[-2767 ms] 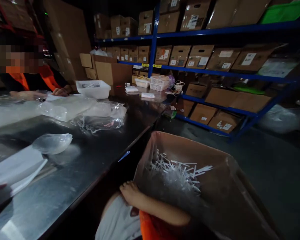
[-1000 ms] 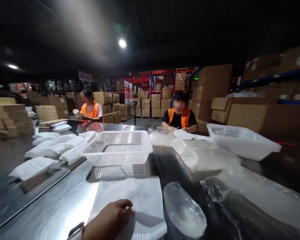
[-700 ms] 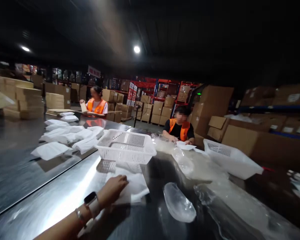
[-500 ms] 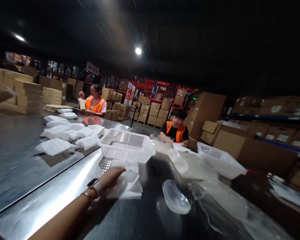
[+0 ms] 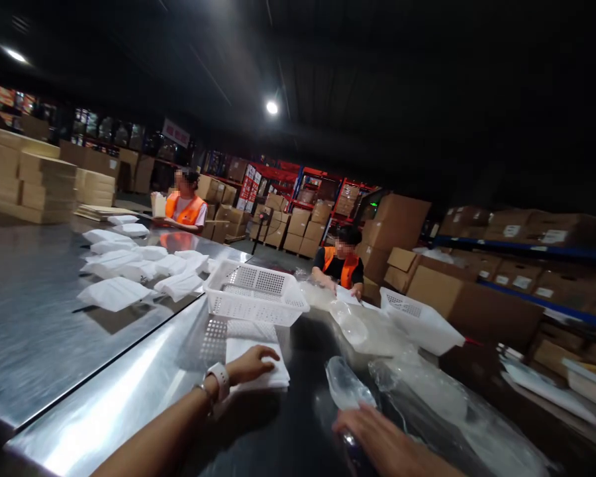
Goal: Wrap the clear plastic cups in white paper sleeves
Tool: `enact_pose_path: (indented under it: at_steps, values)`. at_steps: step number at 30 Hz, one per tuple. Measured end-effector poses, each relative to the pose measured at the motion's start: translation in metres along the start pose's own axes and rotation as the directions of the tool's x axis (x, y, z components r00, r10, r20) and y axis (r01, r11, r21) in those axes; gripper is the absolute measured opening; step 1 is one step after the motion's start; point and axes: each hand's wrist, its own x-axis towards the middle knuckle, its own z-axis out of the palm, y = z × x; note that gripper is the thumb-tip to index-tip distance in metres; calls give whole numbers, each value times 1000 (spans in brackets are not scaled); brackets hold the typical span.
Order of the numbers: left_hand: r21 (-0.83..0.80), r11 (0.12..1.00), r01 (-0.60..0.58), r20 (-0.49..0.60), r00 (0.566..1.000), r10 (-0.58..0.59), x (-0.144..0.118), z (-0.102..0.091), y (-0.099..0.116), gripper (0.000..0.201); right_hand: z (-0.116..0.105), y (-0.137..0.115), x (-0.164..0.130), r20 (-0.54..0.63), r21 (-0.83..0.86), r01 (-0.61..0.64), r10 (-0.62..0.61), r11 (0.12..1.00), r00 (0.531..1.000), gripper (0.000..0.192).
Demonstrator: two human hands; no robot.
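My left hand lies on a stack of white paper-like bags, its fingers spread over the top one. Close behind the stack is a white perforated plastic basket. At the lower right my right hand is at the near end of a clear plastic scoop lying on the metal table. Its fingers curl around a dark shiny piece, partly hidden and blurred, which I cannot make out. Whether the scoop itself is gripped does not show.
Many puffy white packets lie on the left table. Large clear plastic bags spread along the right, near another white basket. Two co-workers in orange vests sit across, among stacked cartons.
My left hand has let go of the lifted thin white sheet and now rests flatter on the stack. My right hand has come into view from below, reaching the scoop. The view has shifted slightly.
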Motion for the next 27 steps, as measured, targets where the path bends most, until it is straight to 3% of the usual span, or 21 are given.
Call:
enact_pose_path:
  at_steps: [2,4,7,10,11,13,14,15,16,18,20,22,24,27]
  values:
    - [-174,984,37,65,998,-26,-2,13,4,39,12,-2,38,142,-61,156,-146,986,979,60]
    - [-333,939,89,127,991,-48,-5,22,8,52,36,-5,76,226,-195,276,-231,941,946,59]
    - [-482,864,145,157,985,-78,-8,22,11,68,83,1,113,208,-380,397,-341,836,917,28]
    - [-640,753,155,102,988,-117,-3,13,10,74,125,21,116,127,-395,438,-425,807,896,35]
    - [-698,701,145,73,989,-132,0,11,8,74,136,28,112,67,-379,383,-388,842,919,45]
    - [-785,608,115,20,987,-161,4,8,5,70,154,39,101,-114,-265,99,-133,959,985,69]
    - [-806,582,102,3,986,-169,6,8,4,68,161,42,97,-209,-123,-91,64,988,976,77]
    - [-813,575,91,-7,986,-166,7,10,3,66,168,42,94,-267,83,-257,270,963,925,83]
    - [-824,562,76,-18,987,-160,7,12,2,65,174,40,93,-264,326,-360,450,874,853,86]
    - [-838,544,39,-48,988,-144,5,16,1,62,186,32,93,-107,750,-384,671,539,734,84]
    - [-838,546,-15,-103,986,-131,4,19,0,56,193,21,94,111,940,-306,711,152,694,73]
    - [-813,580,-48,-155,979,-136,3,20,-1,49,195,12,93,266,962,-234,669,-139,694,60]
    - [-775,629,-59,-181,975,-131,3,19,-3,46,191,7,91,333,935,-157,635,-318,697,57]
    - [-723,690,-18,-130,985,-111,3,17,-8,50,184,3,89,362,910,-130,603,-393,710,71]
